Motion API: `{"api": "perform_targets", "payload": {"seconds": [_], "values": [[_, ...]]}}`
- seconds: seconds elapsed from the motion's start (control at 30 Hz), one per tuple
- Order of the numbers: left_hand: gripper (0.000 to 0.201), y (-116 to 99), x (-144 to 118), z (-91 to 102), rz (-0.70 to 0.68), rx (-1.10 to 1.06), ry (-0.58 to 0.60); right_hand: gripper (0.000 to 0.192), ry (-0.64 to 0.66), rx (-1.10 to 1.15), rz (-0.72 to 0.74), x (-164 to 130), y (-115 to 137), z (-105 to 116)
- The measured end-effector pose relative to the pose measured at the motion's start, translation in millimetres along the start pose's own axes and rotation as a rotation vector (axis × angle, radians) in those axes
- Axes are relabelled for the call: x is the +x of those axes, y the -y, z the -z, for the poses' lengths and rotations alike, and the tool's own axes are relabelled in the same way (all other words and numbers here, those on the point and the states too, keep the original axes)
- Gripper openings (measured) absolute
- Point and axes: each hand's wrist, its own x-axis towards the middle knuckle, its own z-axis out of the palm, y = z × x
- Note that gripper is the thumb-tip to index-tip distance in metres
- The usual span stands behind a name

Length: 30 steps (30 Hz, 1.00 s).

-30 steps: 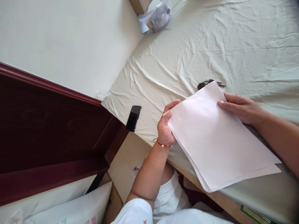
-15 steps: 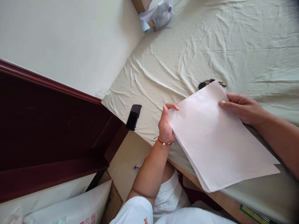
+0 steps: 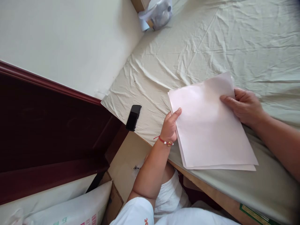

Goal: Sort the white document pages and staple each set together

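Both hands grip a stack of white paper (image 3: 208, 125) over the bed (image 3: 211, 43) (its sheet wrinkled). The left hand (image 3: 169, 127) pinches the stack's left edge, the right hand (image 3: 246, 106) its far right edge. A black phone (image 3: 133, 117) lies near the bed's corner.

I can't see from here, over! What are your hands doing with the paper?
Left hand grips paper stack at its left edge. Right hand holds its right edge. Stack on the sheet. Phone lies apart, left.

A black phone (image 3: 133, 117) lies on the wrinkled sheet (image 3: 211, 40).
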Motion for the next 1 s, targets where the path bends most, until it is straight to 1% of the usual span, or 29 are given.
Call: {"api": "perform_targets", "payload": {"seconds": [0.07,0.13,0.23,0.3,0.4,0.43,0.5,0.57,0.63,0.7,0.77,0.8,0.83,0.93,1.0], "values": [[0.041,1.2,-0.3,-1.7,-0.012,-0.003,-0.023,0.037,0.023,0.032,0.024,-2.0,0.4,-1.8],[0.037,1.1,-0.8,-3.3,-0.024,-0.013,-0.047,0.039,0.052,0.097,0.016,-3.8,1.1,-2.8],[0.037,0.1,-2.2,-4.7,-0.032,-0.038,-0.062,0.043,0.041,0.194,0.004,-5.4,2.5,-4.5],[0.043,0.0,-3.9,-4.9,-0.029,-0.024,-0.037,0.044,0.02,0.216,0.01,-6.5,3.7,-6.8],[0.053,0.9,-5.8,-3.8,-0.008,0.049,0.043,0.042,0.012,0.218,-0.005,-8.5,6.1,-10.5],[0.055,0.8,-5.7,-2.9,-0.006,0.071,0.055,0.043,0.012,0.228,-0.013,-8.8,7.1,-11.1],[0.056,-0.8,-4.1,-0.2,-0.02,0.093,0.037,0.043,0.017,0.268,-0.035,-8.3,9.0,-10.6],[0.056,-4.3,-1.1,2.8,-0.058,0.086,-0.01,0.047,0.047,0.303,-0.084,-6.6,9.8,-8.1],[0.055,-8.6,2.1,5.6,-0.106,0.065,-0.044,0.051,0.113,0.303,-0.178,-4.8,8.8,-4.9],[0.053,-11.9,4.3,7.6,-0.134,0.047,-0.058,0.047,0.193,0.251,-0.308,-3.9,6.3,-2.4],[0.049,-13.6,4.9,8.7,-0.133,0.041,-0.048,0.042,0.209,0.193,-0.382,-4.0,3.9,-1.6],[0.048,-13.8,4.6,9.0,-0.129,0.044,-0.03,0.04,0.18,0.183,-0.375,-4.3,3.4,-1.8],[0.048,-13.8,4.0,9.2,-0.124,0.052,-0.001,0.039,0.133,0.191,-0.336,-4.5,3.5,-2.4],[0.049,-12.6,0.7,8.5,-0.095,0.103,0.125,0.038,-0.021,0.262,-0.131,-5.0,9.1,-5.1],[0.049,-11.3,-1.3,7.3,-0.056,0.153,0.189,0.039,-0.066,0.279,-0.019,-6.5,16.1,-7.2]]}}
